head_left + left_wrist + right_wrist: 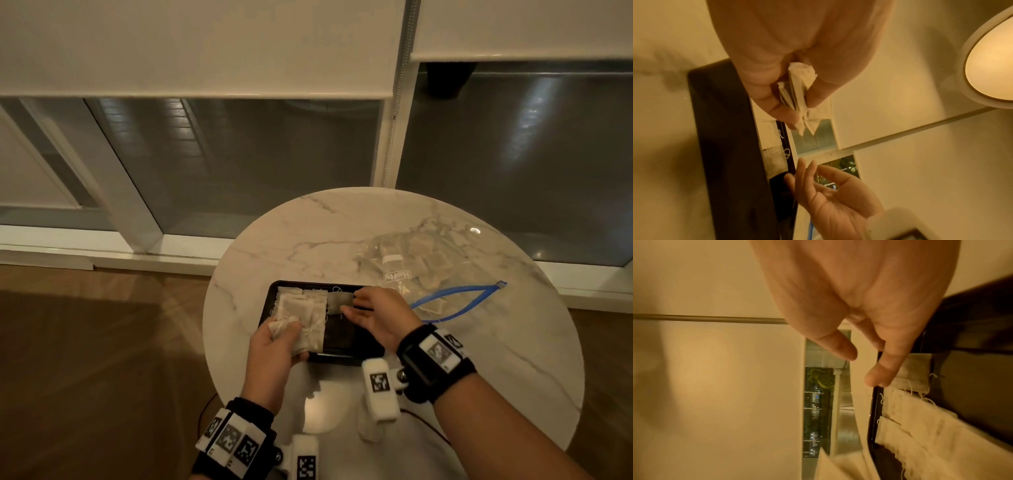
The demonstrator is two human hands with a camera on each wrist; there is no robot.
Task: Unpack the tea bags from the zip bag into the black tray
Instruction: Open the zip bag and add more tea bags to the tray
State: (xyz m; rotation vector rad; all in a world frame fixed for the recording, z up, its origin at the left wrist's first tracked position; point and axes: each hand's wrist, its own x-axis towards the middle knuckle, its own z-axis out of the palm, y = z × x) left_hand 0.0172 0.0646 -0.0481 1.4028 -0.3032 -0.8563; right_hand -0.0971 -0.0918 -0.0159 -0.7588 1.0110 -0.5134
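The black tray [342,334] sits at the middle of a round marble table [308,233]. Several pale tea bags [301,303] lie in its left half, and a single tea bag [339,299] lies at its far edge. My left hand [287,330] grips a small stack of tea bags [279,327] over the tray's near-left corner; the left wrist view shows the stack [797,91] pinched between thumb and fingers. My right hand [356,306] hovers open over the tray's right part, its fingertips beside the single bag [914,369]. The clear zip bag [418,260], with tea bags inside, lies to the right behind the tray.
The zip bag's blue zipper strip [452,301] gapes toward the tray. The table edge curves close on the left of the tray. Wooden floor [102,342] and low windows [239,164] lie beyond. The tray's right half [972,378] is bare.
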